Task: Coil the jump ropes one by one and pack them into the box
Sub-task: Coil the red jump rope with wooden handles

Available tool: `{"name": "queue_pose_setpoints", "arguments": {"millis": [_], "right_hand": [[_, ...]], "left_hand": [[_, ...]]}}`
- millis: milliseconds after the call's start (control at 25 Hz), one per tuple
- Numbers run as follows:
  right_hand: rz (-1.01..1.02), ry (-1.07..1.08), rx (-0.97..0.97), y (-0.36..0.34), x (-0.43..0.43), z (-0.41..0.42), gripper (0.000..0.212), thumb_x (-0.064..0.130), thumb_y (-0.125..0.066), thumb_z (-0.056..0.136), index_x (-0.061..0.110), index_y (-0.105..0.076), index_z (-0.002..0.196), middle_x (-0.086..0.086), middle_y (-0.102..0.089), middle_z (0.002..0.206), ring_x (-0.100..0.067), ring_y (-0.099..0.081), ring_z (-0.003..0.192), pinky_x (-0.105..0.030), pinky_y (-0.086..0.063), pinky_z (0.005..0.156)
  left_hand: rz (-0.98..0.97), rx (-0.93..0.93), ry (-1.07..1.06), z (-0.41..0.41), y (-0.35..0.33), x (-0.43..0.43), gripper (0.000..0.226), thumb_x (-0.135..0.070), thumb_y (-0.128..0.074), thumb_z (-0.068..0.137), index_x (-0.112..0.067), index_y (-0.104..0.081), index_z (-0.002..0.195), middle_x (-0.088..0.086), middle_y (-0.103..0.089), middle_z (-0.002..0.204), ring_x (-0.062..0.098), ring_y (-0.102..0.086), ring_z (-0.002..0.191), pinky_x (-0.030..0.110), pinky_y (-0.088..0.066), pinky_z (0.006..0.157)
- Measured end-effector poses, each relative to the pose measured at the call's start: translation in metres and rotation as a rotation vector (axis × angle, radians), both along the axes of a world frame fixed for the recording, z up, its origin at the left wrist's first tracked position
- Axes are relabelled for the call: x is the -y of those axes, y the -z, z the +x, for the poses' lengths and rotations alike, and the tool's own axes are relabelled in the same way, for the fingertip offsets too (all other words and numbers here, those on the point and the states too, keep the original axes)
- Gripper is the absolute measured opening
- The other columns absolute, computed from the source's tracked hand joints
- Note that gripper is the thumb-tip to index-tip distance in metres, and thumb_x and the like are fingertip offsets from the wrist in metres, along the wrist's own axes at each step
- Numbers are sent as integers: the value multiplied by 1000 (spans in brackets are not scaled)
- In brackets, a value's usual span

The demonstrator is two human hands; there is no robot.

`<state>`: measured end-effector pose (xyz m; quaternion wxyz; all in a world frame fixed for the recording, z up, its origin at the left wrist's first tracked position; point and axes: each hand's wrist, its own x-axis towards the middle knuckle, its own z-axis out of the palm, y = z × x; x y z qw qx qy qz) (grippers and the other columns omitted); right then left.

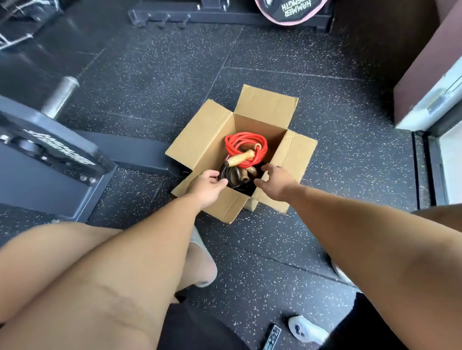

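Note:
An open cardboard box (210, 133) stands on the gym floor with its flaps spread out. Inside lies a coiled red jump rope (246, 144) with a light wooden handle (241, 157). Nearer to me in the box sits a coiled black jump rope (235, 177) with darker wooden handles. My left hand (208, 186) hovers at the box's near left rim, fingers loosely spread beside the black rope. At the near right rim my right hand (276, 182) is held with fingers relaxed. Neither hand grips anything.
A grey weight plate on a barbell sleeve (40, 144) stands at the left. A rack base (193, 13) and a Hammer Strength plate (294, 5) are at the back. A door frame (433, 146) is on the right. A white shoe (306, 329) lies near my legs.

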<state>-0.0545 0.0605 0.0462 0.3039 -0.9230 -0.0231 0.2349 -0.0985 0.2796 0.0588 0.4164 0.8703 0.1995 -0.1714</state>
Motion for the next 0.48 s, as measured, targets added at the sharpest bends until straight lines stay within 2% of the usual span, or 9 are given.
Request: {"name": "queue_pose_setpoints", "arguments": {"millis": [200, 400, 480], "right_hand": [[-16, 13, -46, 7, 4, -9, 61, 42, -59, 96, 16, -40, 148, -17, -50, 142, -33, -53, 128, -35, -40, 108], [-44, -2, -90, 20, 10, -11, 61, 42, -58, 97, 15, -40, 148, -16, -47, 145, -33, -55, 126, -37, -43, 104], [-37, 13, -95, 25, 10, -10, 61, 42, -58, 97, 15, -40, 148, -16, -48, 145, -33, -55, 124, -36, -44, 102]], "left_hand": [[-18, 3, -32, -3, 6, -5, 46, -43, -67, 90, -24, -55, 131, 0, -64, 126, 19, -60, 111, 40, -48, 102], [-50, 54, -84, -7, 3, 6, 43, -41, -65, 92, -26, -56, 130, -4, -61, 130, 13, -57, 115, 26, -42, 90], [-14, 43, -79, -16, 4, 4, 40, -40, -65, 92, -26, -56, 129, -5, -61, 131, 13, -57, 114, 25, -40, 87]]}}
